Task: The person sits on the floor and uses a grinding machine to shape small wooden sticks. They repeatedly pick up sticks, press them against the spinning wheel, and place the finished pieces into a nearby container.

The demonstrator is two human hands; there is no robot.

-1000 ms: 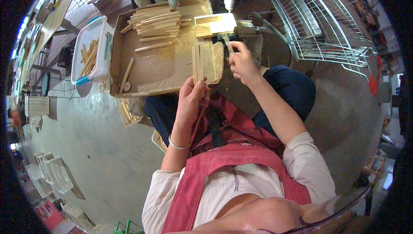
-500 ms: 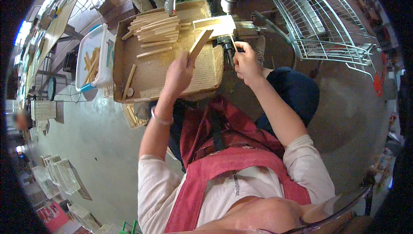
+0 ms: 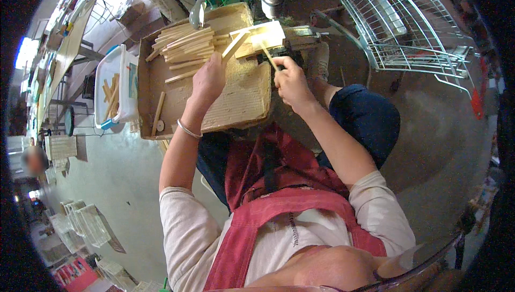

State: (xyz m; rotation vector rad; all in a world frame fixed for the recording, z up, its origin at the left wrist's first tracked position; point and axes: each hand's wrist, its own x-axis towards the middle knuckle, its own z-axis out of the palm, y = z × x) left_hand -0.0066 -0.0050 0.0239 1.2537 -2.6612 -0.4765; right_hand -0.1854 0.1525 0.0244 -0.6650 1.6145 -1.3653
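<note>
My left hand [image 3: 208,79] is closed on a flat wooden strip [image 3: 235,45], which slants up and to the right over a shallow cardboard box [image 3: 230,123]. In my right hand [image 3: 292,85] a thin wooden stick [image 3: 267,55] is pinched, its far end pointing up-left against a brightly lit pale board [image 3: 271,31]. Whether the stick touches that board I cannot tell. Left of my left hand, a pile of wooden strips [image 3: 185,44] lies in the box. One more loose strip [image 3: 158,112] rests near its left side, beside a small round disc [image 3: 160,126].
A lamp [image 3: 198,14] hangs over the pile. Dark machine parts [image 3: 281,51] sit just beyond my right hand. At the left stands a clear plastic bin [image 3: 129,85] with wood pieces inside. A metal wire rack [image 3: 397,29] stands at the right, near my knee [image 3: 367,117].
My right hand has moved left and slightly down, and its stick now tilts up-left over the lit board. My left hand with its strip has shifted left. The view has shifted a little.
</note>
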